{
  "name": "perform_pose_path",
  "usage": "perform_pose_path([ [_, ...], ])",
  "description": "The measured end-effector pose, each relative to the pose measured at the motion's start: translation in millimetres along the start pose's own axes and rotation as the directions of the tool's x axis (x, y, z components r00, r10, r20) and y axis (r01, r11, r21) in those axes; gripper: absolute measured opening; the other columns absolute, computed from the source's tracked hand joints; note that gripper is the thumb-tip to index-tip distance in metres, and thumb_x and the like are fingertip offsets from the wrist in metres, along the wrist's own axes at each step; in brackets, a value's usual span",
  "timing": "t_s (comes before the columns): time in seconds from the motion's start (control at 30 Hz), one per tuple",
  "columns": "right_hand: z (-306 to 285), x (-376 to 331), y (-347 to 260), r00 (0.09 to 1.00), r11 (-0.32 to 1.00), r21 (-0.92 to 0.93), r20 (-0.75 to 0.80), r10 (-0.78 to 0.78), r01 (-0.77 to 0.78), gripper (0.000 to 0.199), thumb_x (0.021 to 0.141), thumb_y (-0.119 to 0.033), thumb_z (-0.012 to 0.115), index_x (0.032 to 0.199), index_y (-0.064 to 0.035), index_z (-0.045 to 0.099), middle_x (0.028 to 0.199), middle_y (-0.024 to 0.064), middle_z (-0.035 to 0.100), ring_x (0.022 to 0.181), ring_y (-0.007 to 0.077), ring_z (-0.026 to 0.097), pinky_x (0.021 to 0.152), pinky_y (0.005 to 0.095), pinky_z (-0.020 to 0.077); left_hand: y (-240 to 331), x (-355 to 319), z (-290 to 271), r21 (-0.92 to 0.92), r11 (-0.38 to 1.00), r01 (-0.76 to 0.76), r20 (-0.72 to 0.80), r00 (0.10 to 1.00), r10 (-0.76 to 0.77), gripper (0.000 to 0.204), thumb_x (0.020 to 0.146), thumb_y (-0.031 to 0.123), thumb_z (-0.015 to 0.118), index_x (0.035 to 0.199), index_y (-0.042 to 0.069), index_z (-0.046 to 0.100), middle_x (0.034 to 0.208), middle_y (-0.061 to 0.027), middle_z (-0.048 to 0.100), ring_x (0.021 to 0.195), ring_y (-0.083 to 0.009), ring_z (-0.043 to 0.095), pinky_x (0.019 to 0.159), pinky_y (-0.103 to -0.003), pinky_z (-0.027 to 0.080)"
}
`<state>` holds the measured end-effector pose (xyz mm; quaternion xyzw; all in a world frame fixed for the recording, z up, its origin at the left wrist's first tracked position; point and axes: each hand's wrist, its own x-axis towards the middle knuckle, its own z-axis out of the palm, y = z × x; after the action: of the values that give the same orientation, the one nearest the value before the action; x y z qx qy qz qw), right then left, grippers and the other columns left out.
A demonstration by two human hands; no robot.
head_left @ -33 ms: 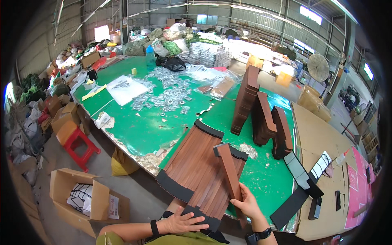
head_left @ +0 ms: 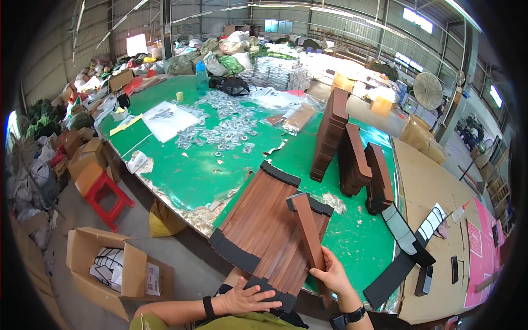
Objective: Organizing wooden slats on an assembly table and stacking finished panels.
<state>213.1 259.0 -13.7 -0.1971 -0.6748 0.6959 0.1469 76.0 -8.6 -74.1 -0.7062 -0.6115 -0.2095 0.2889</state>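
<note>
Two brown slatted wooden panels (head_left: 256, 206) with black end strips lie side by side, overlapping the near edge of the green table (head_left: 220, 181). My left hand (head_left: 250, 298) lies with fingers spread on the black end of the nearer panel. My right hand (head_left: 333, 275) grips the lower part of a long reddish-brown wooden slat (head_left: 308, 231) with a dark grey end. The slat is tilted, its far end over the panels. Right of the panels, three brown stacks of similar pieces (head_left: 331, 132) stand on edge.
Many small clear pieces (head_left: 225, 132) and a white sheet (head_left: 169, 121) are spread on the table's far part. Black strips (head_left: 390, 280) and a small bottle (head_left: 457, 213) lie right, by brown cardboard (head_left: 423, 192). A red stool (head_left: 107, 195) and open carton (head_left: 129, 269) stand left.
</note>
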Motion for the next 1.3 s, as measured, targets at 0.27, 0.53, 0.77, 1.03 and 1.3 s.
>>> perform_pose_path([
  [0.27, -7.9, 19.4, 5.0, 0.999, 0.999, 0.003, -0.033, -0.041, 0.041, 0.088, 0.077, 0.0, 0.076, 0.147, 0.0091, 0.023, 0.146, 0.0194, 0.039, 0.136, 0.0255, 0.039, 0.113, 0.0349, 0.0305, -22.2, 24.4, 28.3, 0.017, 1.0, 0.02, -0.015, 1.0, -0.019, 0.055, 0.092, 0.048, 0.052, 0.145, 0.041, 0.041, 0.161, -0.0027, 0.018, 0.15, -0.0309, -0.005, 0.116, -0.061, -0.009],
  [0.53, -15.2, 24.2, 8.2, 0.995, 0.988, -0.137, -0.053, -0.081, 0.073, 0.085, 0.075, -0.009, 0.079, 0.143, 0.0103, 0.032, 0.143, 0.0213, 0.044, 0.133, 0.0258, 0.043, 0.11, 0.034, 0.0346, -5.2, 37.0, 9.7, -0.128, 0.991, -0.042, 0.023, 0.999, 0.046, 0.052, 0.092, 0.05, 0.054, 0.143, 0.037, 0.047, 0.158, -0.0079, 0.027, 0.149, -0.0391, -0.002, 0.114, -0.062, -0.011],
  [0.77, -27.0, 24.5, 24.0, 0.995, 0.934, -0.342, 0.013, -0.1, 0.099, 0.086, 0.073, -0.02, 0.082, 0.141, 0.0074, 0.038, 0.145, 0.0287, 0.041, 0.137, 0.0346, 0.04, 0.113, 0.0376, 0.0319, 22.9, 58.4, 18.8, -0.276, 0.954, 0.121, 0.186, 0.98, -0.07, 0.058, 0.083, 0.033, 0.07, 0.138, 0.028, 0.053, 0.156, -0.006, 0.032, 0.147, -0.0338, 0.016, 0.105, -0.072, 0.018],
  [1.03, -24.5, 35.0, 16.0, 0.987, 0.908, -0.393, 0.005, -0.159, 0.148, 0.085, 0.073, -0.02, 0.082, 0.141, 0.0065, 0.038, 0.151, 0.0297, 0.032, 0.141, 0.0361, 0.034, 0.115, 0.0378, 0.0288, 12.7, 67.7, 30.5, -0.118, 0.98, 0.157, 0.198, 0.971, -0.132, 0.058, 0.082, 0.034, 0.07, 0.137, 0.027, 0.054, 0.156, -0.0048, 0.032, 0.147, -0.0333, 0.018, 0.105, -0.071, 0.02],
  [1.3, -24.0, 8.8, 4.0, 0.954, 0.91, -0.299, 0.003, -0.301, 0.288, 0.081, 0.074, -0.013, 0.08, 0.142, 0.0035, 0.039, 0.152, 0.0227, 0.034, 0.142, 0.0335, 0.033, 0.116, 0.0383, 0.027, 16.8, 55.6, 17.8, -0.044, 0.976, 0.216, 0.19, 0.96, -0.204, 0.054, 0.085, 0.043, 0.066, 0.135, 0.025, 0.054, 0.148, -0.0115, 0.038, 0.142, -0.0355, 0.02, 0.11, -0.064, 0.009],
])
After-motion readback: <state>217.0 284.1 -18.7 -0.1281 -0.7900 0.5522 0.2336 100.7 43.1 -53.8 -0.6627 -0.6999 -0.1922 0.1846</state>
